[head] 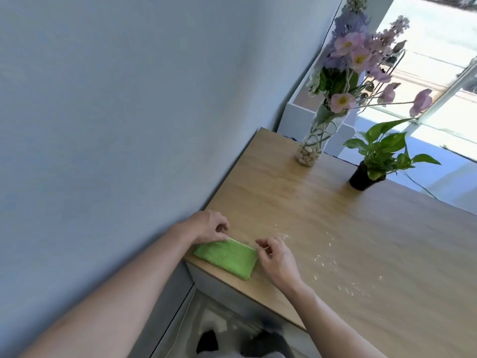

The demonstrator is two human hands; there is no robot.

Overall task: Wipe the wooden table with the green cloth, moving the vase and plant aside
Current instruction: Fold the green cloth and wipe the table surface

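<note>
A folded green cloth (228, 259) lies flat on the near left corner of the wooden table (361, 254). My left hand (209, 227) rests at the cloth's far left corner, fingertips curled and touching its edge. My right hand (277, 259) hovers at the cloth's right edge with fingers bent, thumb and forefinger close to the fabric. Neither hand clearly grips it. A clear glass vase (313, 146) with pebbles and pink and purple flowers stands at the table's far left. A small green plant in a black pot (364, 178) stands to its right.
Pale crumbs (333, 264) are scattered across the tabletop right of the cloth. A grey-blue wall (116, 112) runs along the table's left side. A bright window (438, 73) lies behind the vase and plant. The floor and my feet (232, 342) show below the table's near edge.
</note>
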